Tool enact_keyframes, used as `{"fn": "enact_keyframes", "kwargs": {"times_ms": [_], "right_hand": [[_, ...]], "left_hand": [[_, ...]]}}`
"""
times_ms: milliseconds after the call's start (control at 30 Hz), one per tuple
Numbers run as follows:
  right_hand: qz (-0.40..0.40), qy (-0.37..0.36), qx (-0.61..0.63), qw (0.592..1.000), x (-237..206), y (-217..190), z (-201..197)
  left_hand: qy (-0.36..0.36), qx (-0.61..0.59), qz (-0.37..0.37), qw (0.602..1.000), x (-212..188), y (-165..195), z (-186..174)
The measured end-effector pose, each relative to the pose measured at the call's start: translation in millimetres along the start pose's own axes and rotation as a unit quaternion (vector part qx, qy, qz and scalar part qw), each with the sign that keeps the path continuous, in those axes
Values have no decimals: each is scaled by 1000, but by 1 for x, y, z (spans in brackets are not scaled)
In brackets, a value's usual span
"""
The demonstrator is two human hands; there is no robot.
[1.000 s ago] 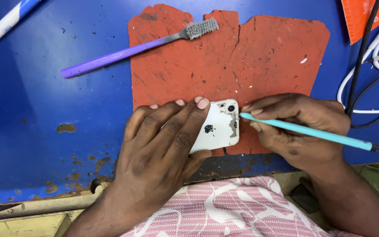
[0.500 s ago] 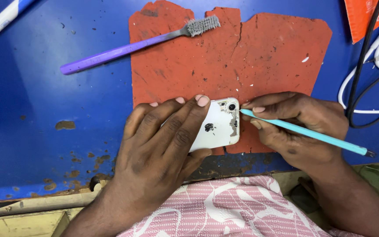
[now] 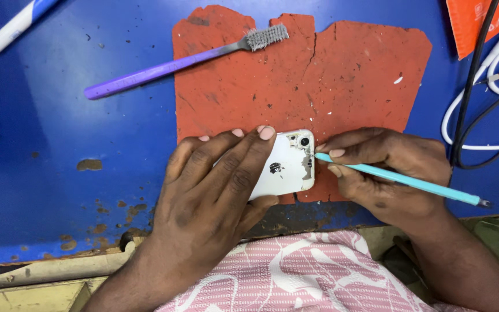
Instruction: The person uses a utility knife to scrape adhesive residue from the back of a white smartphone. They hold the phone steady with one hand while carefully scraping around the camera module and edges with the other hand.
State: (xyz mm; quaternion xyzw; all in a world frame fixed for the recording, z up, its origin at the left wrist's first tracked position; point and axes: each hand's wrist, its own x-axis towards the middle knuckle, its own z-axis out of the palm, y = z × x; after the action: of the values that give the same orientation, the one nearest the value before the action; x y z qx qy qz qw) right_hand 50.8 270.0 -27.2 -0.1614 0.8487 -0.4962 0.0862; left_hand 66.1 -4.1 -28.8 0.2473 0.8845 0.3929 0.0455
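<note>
A white phone (image 3: 287,167) lies back-up on the near edge of a worn red mat (image 3: 295,81). My left hand (image 3: 215,185) lies flat over most of it, pressing it down, fingers spread toward the camera end. My right hand (image 3: 385,170) grips a thin turquoise tool (image 3: 399,180) like a pen. Its tip touches the phone's right edge just below the camera lens. The phone's left part is hidden under my left hand.
A purple-handled brush with grey bristles (image 3: 186,60) lies across the mat's far left corner. The blue worktop (image 3: 59,150) is chipped. White and black cables (image 3: 480,115) curl at the right. An orange packet (image 3: 475,23) sits top right, a white-and-blue pen (image 3: 18,23) top left.
Both hands and the phone hold nearly the same place. The tool tip stays at the phone's right edge with only a slight shift.
</note>
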Motion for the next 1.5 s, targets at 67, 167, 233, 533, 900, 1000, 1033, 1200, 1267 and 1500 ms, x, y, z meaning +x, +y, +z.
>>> {"fn": "enact_keyframes", "kwargs": {"times_ms": [67, 167, 233, 533, 900, 1000, 1033, 1200, 1267, 1500], "right_hand": [[1, 4, -5, 1000, -1, 0, 1], [-15, 22, -40, 999, -2, -2, 4], [-38, 18, -71, 997, -2, -3, 4], [-18, 29, -45, 998, 4, -7, 5], [-37, -1, -39, 999, 4, -5, 2], [-39, -10, -52, 998, 3, -2, 0], [-38, -10, -55, 998, 3, 0, 0], [-39, -25, -35, 998, 1, 5, -3], [-36, -37, -27, 998, 1, 6, -5], [48, -1, 11, 999, -4, 2, -3]], "left_hand": [[-1, 0, 0, 1000, 0, 0, 0], [1, -7, 3, 1000, 0, 0, 1], [0, -10, 2, 1000, -2, -1, 1], [2, 0, 9, 1000, -1, -2, 1], [-3, -2, -1, 1000, -1, -1, 1], [0, -1, 1, 1000, 0, 0, 1], [2, 0, 2, 1000, 0, 0, 1], [-1, -2, 2, 1000, -1, 0, 1], [1, -1, 6, 1000, 0, -1, 2], [3, -3, 8, 1000, -1, -1, 3]]}}
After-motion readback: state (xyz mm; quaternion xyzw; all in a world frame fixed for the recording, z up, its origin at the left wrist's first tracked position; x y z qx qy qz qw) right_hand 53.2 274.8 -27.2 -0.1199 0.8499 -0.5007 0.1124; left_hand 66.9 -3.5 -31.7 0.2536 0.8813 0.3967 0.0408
